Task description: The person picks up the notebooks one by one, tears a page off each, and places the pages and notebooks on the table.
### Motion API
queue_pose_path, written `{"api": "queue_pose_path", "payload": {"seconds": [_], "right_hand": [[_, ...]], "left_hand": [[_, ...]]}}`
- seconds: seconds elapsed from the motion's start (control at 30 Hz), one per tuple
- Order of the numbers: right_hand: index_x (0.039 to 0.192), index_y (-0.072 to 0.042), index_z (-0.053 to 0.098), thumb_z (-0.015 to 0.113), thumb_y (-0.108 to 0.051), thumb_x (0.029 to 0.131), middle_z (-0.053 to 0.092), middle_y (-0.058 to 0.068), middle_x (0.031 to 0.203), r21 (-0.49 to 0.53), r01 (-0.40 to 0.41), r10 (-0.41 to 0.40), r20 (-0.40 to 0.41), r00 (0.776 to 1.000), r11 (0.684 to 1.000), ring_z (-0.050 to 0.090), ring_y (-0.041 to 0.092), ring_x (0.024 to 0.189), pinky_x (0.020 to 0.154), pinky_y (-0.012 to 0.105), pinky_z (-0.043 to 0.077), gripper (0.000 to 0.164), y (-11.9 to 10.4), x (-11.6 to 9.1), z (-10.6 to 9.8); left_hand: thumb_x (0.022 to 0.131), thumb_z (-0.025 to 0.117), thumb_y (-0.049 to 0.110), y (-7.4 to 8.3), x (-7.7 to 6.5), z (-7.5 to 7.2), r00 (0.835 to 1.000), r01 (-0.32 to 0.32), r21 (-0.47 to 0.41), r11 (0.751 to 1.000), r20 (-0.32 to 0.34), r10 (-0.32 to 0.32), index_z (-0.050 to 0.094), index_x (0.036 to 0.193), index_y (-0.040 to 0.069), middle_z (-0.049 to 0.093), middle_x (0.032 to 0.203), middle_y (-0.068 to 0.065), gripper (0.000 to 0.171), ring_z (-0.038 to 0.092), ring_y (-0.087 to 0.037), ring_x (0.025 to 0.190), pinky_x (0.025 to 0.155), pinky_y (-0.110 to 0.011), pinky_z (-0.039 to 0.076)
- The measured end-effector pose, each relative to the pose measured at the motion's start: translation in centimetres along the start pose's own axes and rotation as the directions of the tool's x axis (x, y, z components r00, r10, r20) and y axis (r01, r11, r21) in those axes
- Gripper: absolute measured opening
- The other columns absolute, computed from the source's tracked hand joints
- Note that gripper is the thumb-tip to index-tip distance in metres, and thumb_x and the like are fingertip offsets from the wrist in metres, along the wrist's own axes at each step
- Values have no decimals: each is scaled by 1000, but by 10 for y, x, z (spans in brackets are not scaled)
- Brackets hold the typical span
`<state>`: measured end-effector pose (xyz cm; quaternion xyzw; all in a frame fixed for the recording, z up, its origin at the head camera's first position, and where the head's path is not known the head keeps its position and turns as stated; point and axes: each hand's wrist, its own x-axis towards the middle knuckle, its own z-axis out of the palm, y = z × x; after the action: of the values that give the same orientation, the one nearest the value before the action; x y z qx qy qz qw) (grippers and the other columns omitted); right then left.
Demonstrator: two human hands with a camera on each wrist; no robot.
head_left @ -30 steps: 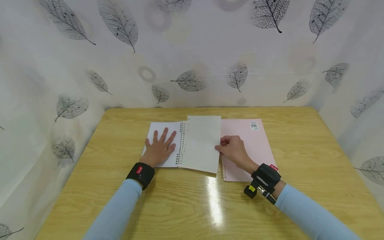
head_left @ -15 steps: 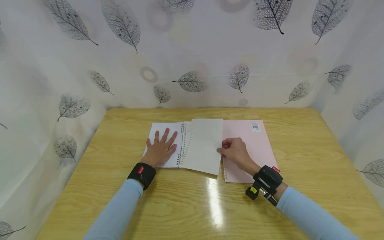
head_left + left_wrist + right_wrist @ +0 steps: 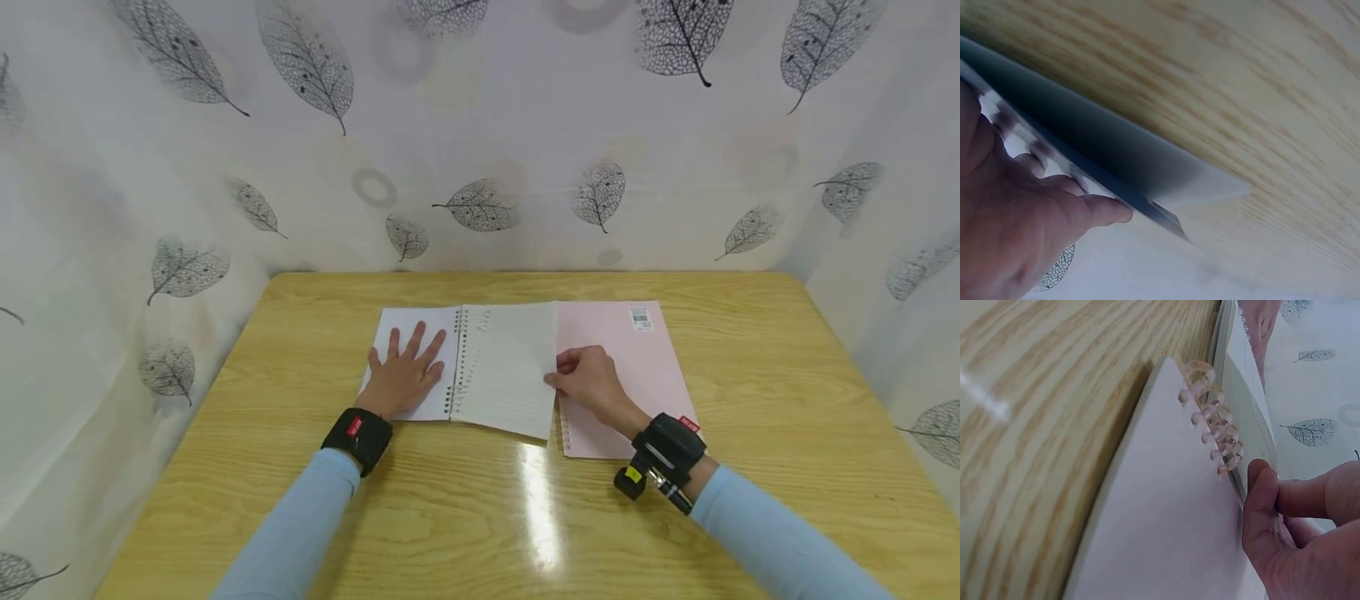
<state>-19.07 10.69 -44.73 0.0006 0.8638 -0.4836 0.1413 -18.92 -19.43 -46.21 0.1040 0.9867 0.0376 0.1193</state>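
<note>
My left hand (image 3: 402,377) rests with spread fingers on the white left-hand page (image 3: 433,405) of an open spiral notebook. In the left wrist view, its fingers lie along the notebook's tilted surface. Thumb and fingertips of my right hand (image 3: 596,385) pinch the right edge of a cream lined sheet (image 3: 510,367) on the notebook's right side. A slanted row of holes runs down that sheet's left part, right of the binding. Beneath the right hand lies a pink notebook (image 3: 633,358) with a barcode label; its clear rings (image 3: 1213,428) show in the right wrist view.
Both notebooks lie on a light wooden table (image 3: 450,517). A pale cloth with a leaf print (image 3: 480,204) hangs behind and at both sides. Light reflects in a bright streak on the tabletop in front of the notebooks.
The upper end of the lined sheet has swung right and down, so its top edge now lies about level with the notebook's. Both hands keep about the same place and hold.
</note>
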Motion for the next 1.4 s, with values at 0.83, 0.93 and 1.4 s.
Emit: {"api": "queue_pose_path", "payload": {"seconds": [0.83,0.93,1.4], "right_hand": [[105,9,67,75,-4,82,68,19,89,-74,-5,5,4,1000,997,63,17,67,55,22,54,28,-2,14,2],[108,10,66,75,-6,83,68,20,91,-69,0,2,21,1000,998,64,18,70,56,22,54,31,1,14,1],[113,15,63,70,-5,87,68,29,100,-37,32,-32,-4,999,999,69,20,76,78,45,61,33,-8,12,-52]], "left_hand": [[105,28,46,-2,1,5,1000,-6,34,999,-28,7,12,158,25,5,164,-11,59,2,-48,141,104,-78,15],[104,28,46,-2,1,5,1000,-10,26,1000,-24,11,12,158,25,5,164,-11,60,1,-48,141,104,-78,14],[104,32,45,1,1,-1,1000,-6,21,1000,-20,6,14,158,23,6,163,-13,61,3,-51,140,103,-79,16]]}}
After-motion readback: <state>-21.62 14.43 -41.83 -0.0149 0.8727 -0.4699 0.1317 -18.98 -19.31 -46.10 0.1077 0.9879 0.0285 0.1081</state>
